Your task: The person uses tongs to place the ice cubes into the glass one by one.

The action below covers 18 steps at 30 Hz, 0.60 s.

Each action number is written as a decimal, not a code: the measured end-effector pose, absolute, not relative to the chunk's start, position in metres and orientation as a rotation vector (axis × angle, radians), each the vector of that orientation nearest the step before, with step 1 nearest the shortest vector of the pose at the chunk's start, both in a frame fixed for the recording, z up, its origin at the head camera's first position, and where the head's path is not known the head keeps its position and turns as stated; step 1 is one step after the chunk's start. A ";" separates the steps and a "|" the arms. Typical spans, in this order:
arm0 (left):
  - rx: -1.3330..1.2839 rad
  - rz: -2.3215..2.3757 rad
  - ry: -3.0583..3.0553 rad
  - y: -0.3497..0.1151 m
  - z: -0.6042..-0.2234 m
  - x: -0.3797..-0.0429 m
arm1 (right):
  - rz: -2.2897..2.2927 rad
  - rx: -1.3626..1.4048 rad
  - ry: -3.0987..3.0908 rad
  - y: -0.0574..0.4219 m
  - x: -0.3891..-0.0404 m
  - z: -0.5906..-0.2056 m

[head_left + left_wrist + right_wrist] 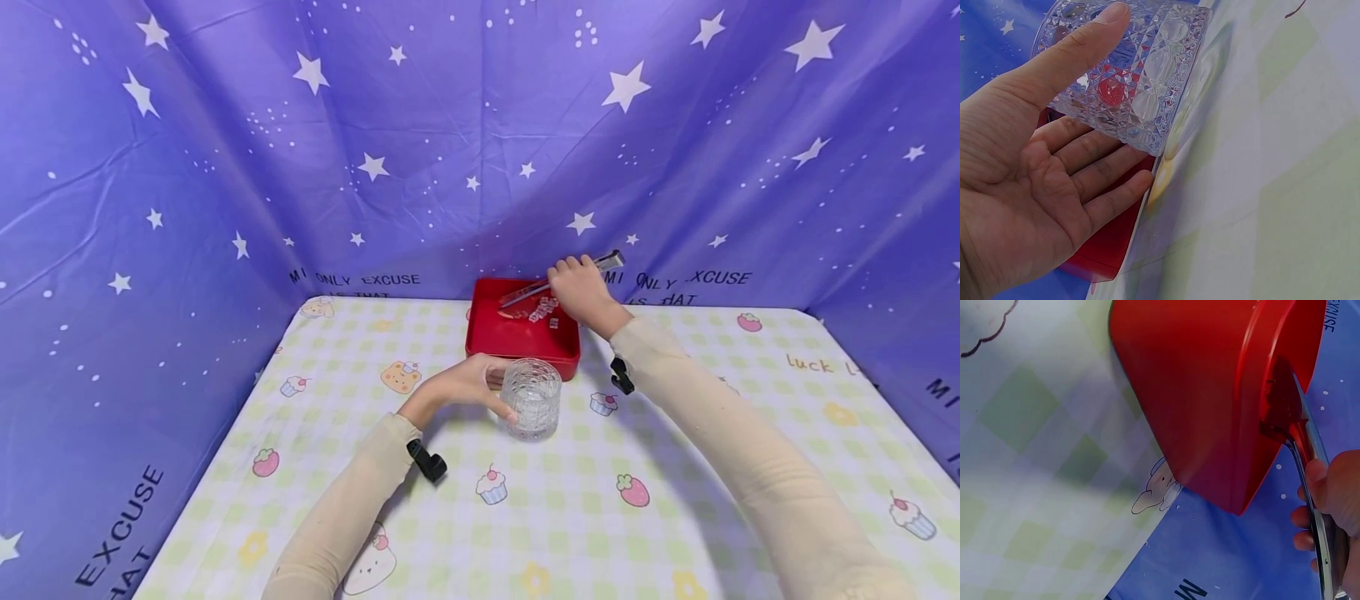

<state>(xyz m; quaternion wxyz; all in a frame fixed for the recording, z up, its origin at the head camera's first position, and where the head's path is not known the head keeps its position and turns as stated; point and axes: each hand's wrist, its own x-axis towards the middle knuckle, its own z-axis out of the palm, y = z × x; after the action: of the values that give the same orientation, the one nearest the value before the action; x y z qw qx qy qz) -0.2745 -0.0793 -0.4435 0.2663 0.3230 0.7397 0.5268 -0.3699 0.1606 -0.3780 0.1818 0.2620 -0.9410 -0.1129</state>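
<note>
The step in hand appears to be picking small clear cubes out of the red tray, which sits by the far edge of the bench, near its middle. The right hand has its grip clenched round the tongs, whose tips reach inside the tray near the cubes; whether they pinch one cannot be told. The left hand has a loose grip on the glass, thumb against its near side, fingers behind. The glass stands upright, just in front of the tray's near side. The next move seems to call for squeezing the tips squarely on one cube while the glass is kept steady.
</note>
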 end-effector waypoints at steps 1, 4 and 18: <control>0.873 1.423 1.997 -0.079 -0.444 -0.275 | -0.319 0.741 -2.654 0.160 -0.370 -0.378; 0.874 1.425 1.995 -0.079 -0.444 -0.275 | -0.315 0.747 -2.649 0.158 -0.370 -0.377; 0.902 1.418 1.993 -0.080 -0.442 -0.274 | -0.317 0.763 -2.696 0.152 -0.366 -0.380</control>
<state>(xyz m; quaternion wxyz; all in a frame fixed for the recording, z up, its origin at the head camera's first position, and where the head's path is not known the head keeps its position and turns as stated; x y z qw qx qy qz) -0.2743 -0.0801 -0.4423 0.2643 0.3337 0.7374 0.5245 -0.3663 0.1521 -0.3802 0.1604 0.2672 -0.9437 -0.1110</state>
